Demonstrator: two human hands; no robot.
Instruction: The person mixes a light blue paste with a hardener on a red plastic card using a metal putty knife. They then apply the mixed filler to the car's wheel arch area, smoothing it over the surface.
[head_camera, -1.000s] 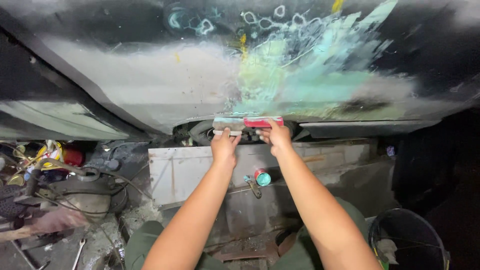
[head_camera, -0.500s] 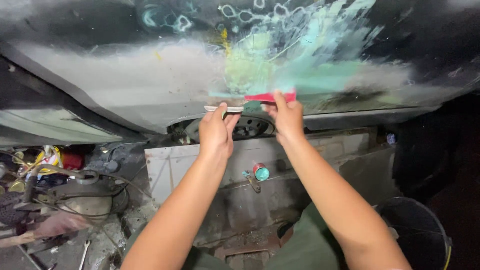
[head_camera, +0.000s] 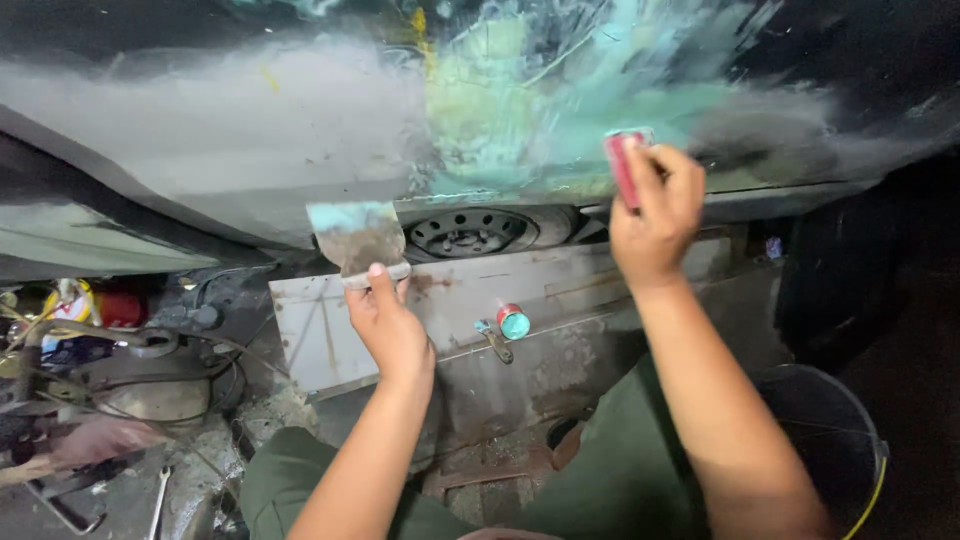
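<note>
1. Both bare forearms reach up and forward from the bottom of the view, well apart from each other.
2. The left hand (head_camera: 388, 322) sits lower, its back to the camera, fingers (head_camera: 378, 285) curled shut in a grip with the thumb on top.
3. The right hand (head_camera: 655, 215) is raised higher, wrist straight, fingers (head_camera: 684, 175) closed in a pinch at the top.
</note>
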